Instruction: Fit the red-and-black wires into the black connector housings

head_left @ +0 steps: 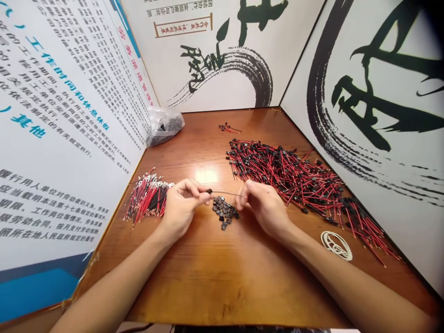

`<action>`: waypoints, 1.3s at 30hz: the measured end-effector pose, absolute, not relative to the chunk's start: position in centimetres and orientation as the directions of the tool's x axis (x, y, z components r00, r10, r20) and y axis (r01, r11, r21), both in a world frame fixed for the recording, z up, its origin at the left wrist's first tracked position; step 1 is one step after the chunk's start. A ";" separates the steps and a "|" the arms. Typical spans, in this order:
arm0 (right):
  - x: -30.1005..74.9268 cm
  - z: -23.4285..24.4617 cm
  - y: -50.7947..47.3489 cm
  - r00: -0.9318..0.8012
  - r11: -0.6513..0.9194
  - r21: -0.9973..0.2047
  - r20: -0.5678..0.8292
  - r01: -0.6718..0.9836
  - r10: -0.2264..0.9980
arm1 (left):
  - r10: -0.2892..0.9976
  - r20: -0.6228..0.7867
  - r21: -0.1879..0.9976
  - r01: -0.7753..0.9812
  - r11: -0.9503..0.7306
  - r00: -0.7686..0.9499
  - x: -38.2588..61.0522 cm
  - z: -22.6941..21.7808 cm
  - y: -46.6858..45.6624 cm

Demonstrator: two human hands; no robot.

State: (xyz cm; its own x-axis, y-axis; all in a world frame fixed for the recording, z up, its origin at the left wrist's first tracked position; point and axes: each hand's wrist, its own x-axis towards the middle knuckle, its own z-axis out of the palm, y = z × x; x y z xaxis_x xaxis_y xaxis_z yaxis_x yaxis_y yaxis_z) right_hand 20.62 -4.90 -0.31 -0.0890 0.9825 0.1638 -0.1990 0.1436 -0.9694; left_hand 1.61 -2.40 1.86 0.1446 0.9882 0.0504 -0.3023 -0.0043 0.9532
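Note:
Between the fingertips of my left hand (183, 203) is a small black connector housing (209, 191). A thin dark wire (227, 193) runs from it across to my right hand (262, 203), whose thumb and fingers pinch the other end; the exact tip is hidden and slightly blurred. Below the wire lies a small pile of loose black connector housings (225, 212) on the table. Just left of my left hand is a bundle of red and black wires (147, 196) with white ends.
A large heap of red and black wires with black connectors (277, 169) spreads along the right side. Pale rubber bands (336, 245) lie near my right forearm. A clear plastic bag (165, 126) stands at the back left, and a few wires (229, 127) lie far back. Printed panels enclose the wooden table (222, 282).

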 end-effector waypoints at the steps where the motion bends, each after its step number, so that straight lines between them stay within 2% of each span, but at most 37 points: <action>1: 20.8 -0.6 -4.7 -0.070 0.157 -0.964 0.175 -0.214 0.982 | 0.992 0.036 0.934 -0.356 0.009 0.118 1.3 2.1 -1.9; 3: 21.0 -1.1 -4.6 -0.051 0.178 -0.973 0.187 -0.149 0.981 | 0.997 0.048 0.903 -0.430 -0.019 0.058 0.3 2.8 -0.9; 6: 20.9 -1.4 -5.0 -0.102 0.294 -0.941 0.280 0.169 0.955 | 0.990 0.128 0.866 -0.481 -0.138 -0.054 -1.6 3.9 0.7; 8: 20.4 -0.9 -5.0 -0.273 0.504 -0.763 0.425 0.405 0.863 | 0.970 0.192 0.848 -0.472 -0.241 -0.149 -3.0 4.7 1.7; 10: 19.2 -0.1 -4.4 -0.510 0.710 -0.498 0.493 0.499 0.704 | 0.944 0.249 0.815 -0.480 -0.326 -0.218 -4.6 5.7 2.4; 13: 16.4 1.3 -1.9 -0.791 0.890 -0.201 0.408 0.410 0.457 | 0.903 0.311 0.776 -0.470 -0.421 -0.296 -6.8 7.1 2.9; 17: 11.5 3.6 1.9 -0.949 0.949 0.184 0.237 0.254 0.208 | 0.846 0.397 0.727 -0.441 -0.527 -0.356 -9.2 8.2 3.2; 20: 8.0 5.5 2.9 -0.995 0.907 0.411 -0.003 0.088 0.098 | 0.830 0.433 0.708 -0.437 -0.555 -0.353 -10.1 8.1 3.3; 23: 4.9 6.6 2.8 -0.961 0.833 0.548 -0.264 -0.074 0.088 | 0.835 0.444 0.709 -0.443 -0.549 -0.324 -10.2 8.0 3.2; 25: 3.3 6.5 2.8 -0.926 0.766 0.620 -0.367 -0.170 0.091 | 0.837 0.446 0.712 -0.441 -0.546 -0.315 -10.1 7.9 3.2; 27: 1.9 5.9 3.2 -0.926 0.685 0.692 -0.371 -0.230 0.064 | 0.839 0.442 0.720 -0.433 -0.543 -0.318 -9.9 8.0 3.1; 29: 0.8 5.2 3.9 -0.932 0.653 0.715 -0.360 -0.251 0.036 | 0.844 0.431 0.733 -0.423 -0.533 -0.318 -9.7 7.9 3.2; 34: -1.3 4.1 5.8 -0.907 0.816 0.548 -0.414 -0.184 0.073 | 0.863 0.427 0.744 -0.436 -0.506 -0.271 -9.2 7.7 3.1; 39: -2.3 3.6 7.0 -0.940 0.851 0.478 -0.337 -0.215 -0.048 | 0.858 0.430 0.757 -0.407 -0.512 -0.280 -9.1 8.1 2.8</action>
State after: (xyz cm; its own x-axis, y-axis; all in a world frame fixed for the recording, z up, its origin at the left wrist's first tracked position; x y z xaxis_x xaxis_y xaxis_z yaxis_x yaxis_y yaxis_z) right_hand -2.27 7.04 3.56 -0.9401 -0.0482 -0.3375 -0.2153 0.8515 0.4781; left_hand -9.12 2.83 8.11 -0.2797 0.8582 0.4303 -0.4070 -0.5119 0.7565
